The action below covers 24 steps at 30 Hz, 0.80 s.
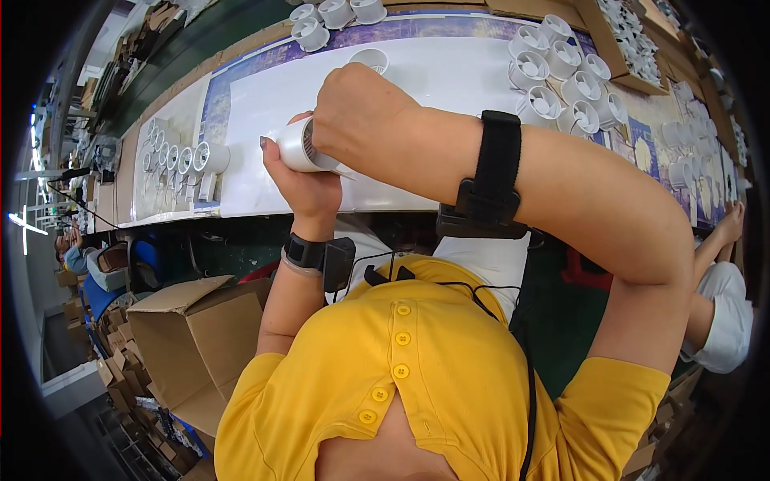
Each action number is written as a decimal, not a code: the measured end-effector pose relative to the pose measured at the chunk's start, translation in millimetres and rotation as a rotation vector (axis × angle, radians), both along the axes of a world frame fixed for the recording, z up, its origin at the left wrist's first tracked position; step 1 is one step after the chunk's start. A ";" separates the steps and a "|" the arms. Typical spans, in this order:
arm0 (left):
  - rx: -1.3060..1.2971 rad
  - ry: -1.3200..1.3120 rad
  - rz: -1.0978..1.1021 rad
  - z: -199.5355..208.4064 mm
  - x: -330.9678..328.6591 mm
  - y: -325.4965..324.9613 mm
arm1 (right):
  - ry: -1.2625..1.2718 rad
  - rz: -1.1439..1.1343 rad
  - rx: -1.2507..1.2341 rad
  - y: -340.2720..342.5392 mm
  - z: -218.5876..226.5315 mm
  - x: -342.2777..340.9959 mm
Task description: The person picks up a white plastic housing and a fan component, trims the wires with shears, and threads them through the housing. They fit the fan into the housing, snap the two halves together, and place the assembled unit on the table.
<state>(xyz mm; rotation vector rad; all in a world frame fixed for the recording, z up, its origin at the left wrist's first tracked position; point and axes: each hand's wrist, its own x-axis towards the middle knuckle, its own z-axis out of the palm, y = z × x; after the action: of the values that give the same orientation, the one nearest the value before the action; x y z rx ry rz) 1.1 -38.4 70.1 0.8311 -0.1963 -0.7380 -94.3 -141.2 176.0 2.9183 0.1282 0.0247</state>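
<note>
My left hand (309, 186) is wrapped around a white cylindrical housing (295, 148) above the white table top, its thumb lying along the side. The housing is tilted, with one dark, ribbed-looking opening turned toward my right hand (357, 104). That right hand is curled into a fist against this opening. Its fingertips are hidden, so what they grip cannot be made out. Just beyond the fist, another white round housing (371, 61) stands on the table, partly covered by the hand.
White housings (210, 158) stand in a row at the left. Several more (539, 106) cluster at the right, others (310, 34) along the far edge. A cardboard tray (626, 48) of small white parts is at the far right. An open carton (200, 337) sits lower left. Another person's arm (726, 228) shows at right.
</note>
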 end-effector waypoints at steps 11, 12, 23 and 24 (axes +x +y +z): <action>0.022 -0.021 0.015 2.2 -0.1 2.6 | -0.097 -0.023 -0.184 10.0 -4.9 1.4; 0.022 -0.021 0.015 2.1 0.0 2.6 | -0.097 -0.023 -0.184 10.5 -5.1 2.5; -0.023 -0.022 0.129 -0.2 13.3 6.8 | -0.162 -0.065 0.262 6.7 -14.7 6.7; -0.022 -0.027 0.140 -0.3 17.1 9.4 | -0.165 -0.054 0.264 6.2 -15.0 4.9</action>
<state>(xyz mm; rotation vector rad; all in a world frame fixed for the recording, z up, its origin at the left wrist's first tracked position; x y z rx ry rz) 18.3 -29.0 69.8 0.8254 -0.1680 -0.5927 -89.3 -134.9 161.0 3.1636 0.0194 0.2949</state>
